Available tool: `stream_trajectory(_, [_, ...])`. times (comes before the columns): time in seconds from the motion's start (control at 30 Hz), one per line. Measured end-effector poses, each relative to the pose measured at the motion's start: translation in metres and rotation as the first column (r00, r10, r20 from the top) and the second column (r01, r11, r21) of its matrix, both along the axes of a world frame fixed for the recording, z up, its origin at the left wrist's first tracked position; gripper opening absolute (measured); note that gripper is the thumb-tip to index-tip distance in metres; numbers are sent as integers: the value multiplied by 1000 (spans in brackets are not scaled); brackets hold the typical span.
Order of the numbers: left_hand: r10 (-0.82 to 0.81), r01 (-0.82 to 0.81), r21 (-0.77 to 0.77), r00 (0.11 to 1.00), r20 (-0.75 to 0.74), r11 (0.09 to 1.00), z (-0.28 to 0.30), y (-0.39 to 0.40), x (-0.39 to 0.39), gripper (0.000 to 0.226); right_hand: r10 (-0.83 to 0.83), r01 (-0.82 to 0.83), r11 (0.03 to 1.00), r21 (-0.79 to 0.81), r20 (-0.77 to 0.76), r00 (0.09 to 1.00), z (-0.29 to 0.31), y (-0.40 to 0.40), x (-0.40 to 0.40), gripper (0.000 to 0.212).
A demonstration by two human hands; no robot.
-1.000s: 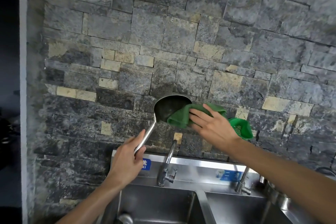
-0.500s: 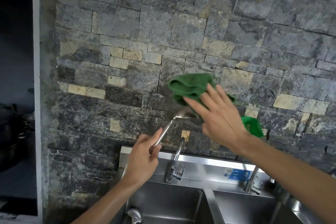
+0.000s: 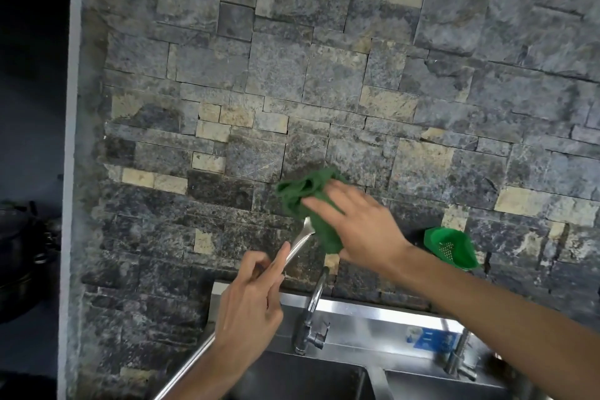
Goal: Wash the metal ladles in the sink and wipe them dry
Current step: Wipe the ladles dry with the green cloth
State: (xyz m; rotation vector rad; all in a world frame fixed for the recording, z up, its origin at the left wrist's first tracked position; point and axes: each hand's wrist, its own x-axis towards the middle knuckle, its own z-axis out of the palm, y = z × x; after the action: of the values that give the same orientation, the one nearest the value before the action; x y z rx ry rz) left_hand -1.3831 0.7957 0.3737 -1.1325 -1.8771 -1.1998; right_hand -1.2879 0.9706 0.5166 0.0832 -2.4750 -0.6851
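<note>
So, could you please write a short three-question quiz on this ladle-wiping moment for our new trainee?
1. True or false: the green cloth covers the bowl of the ladle.
2. Which hand grips the ladle's handle? A) left hand B) right hand C) neither
3. Fill in: the small green strainer hangs against the stone ____, to the right of the right hand.

Key: 1 true; 2 A; 3 wall. The right hand presses the cloth over the bowl with fingers spread, above the faucet and sink.
</note>
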Motion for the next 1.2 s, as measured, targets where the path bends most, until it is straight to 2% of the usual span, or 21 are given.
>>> stream_trajectory(0.07, [7, -7, 25, 1000, -20, 1000, 4, 2, -3, 86, 16, -27, 984, -177, -63, 998, 7, 5, 0, 103])
stream_trajectory(0.13, [-12, 14, 40, 999, -50, 999, 9, 6, -6, 90, -11, -9, 975, -223, -89, 996, 11, 5, -1, 103])
stream_trajectory(0.2, [-43, 47, 49, 996, -78, 998, 16, 11, -10, 91, -25, 18, 994, -112, -62, 998, 9, 1, -1, 109])
stream_trajectory(0.3, [-47, 51, 44, 994, -103, 998, 26, 14, -13, 85, -9, -1, 981, 196, 48, 999, 4, 2, -1, 111])
stream_trajectory(0.37, [-46, 52, 45, 992, -121, 998, 28, 13, -13, 81, 19, -30, 961, 276, 43, 999, 9, 15, 4, 107])
stream_trajectory(0.4, [-45, 52, 48, 990, -131, 998, 27, 12, -14, 81, 45, -49, 968, 245, 23, 999, 13, 23, 7, 109])
stream_trajectory(0.47, [-44, 56, 70, 985, -167, 996, 23, 9, -20, 81, 56, -54, 997, 47, -45, 997, 21, 33, 15, 117])
stream_trajectory(0.53, [-53, 82, 146, 980, -193, 986, 20, 10, -26, 76, 34, -53, 988, -147, -129, 991, 24, 31, 17, 117])
stream_trajectory(0.57, [-59, 93, 184, 982, -180, 979, 20, 11, -27, 73, 25, -52, 982, -180, -149, 988, 24, 27, 16, 116])
stream_trajectory(0.63, [-103, 127, 235, 988, -112, 964, 21, 13, -23, 66, 78, -96, 993, -67, -229, 970, 24, 17, 14, 107])
stream_trajectory(0.7, [-208, 197, 259, 978, 18, 946, 27, 17, -17, 62, 141, -119, 988, 97, -265, 954, 23, 11, 11, 88])
stream_trajectory(0.8, [-407, 341, 297, 892, 198, 892, 44, 23, -10, 38, 261, -185, 937, 295, -244, 934, 15, 3, 6, 50])
stream_trajectory(0.87, [-547, 433, 376, 787, 285, 819, 52, 21, -4, 14, 329, -220, 894, 391, -238, 914, 5, 0, 5, 37])
stream_trajectory(0.97, [-682, 534, 429, 618, 390, 729, 48, 11, -2, 6, 392, -267, 851, 453, -209, 896, -4, 9, 6, 35])
stream_trajectory(1.03, [-698, 572, 399, 582, 418, 716, 42, 7, -4, 6, 375, -282, 846, 452, -130, 918, -6, 18, 9, 47])
stream_trajectory(1.1, [-666, 574, 339, 614, 424, 745, 39, 6, -6, 11, 296, -258, 854, 452, -14, 955, -8, 24, 11, 66])
stream_trajectory(1.13, [-635, 561, 300, 651, 416, 771, 38, 7, -6, 13, 269, -244, 862, 444, 8, 963, -9, 25, 12, 68])
stream_trajectory(1.2, [-514, 468, 212, 789, 337, 858, 37, 11, -4, 6, 276, -226, 886, 405, -69, 959, -15, 18, 12, 52])
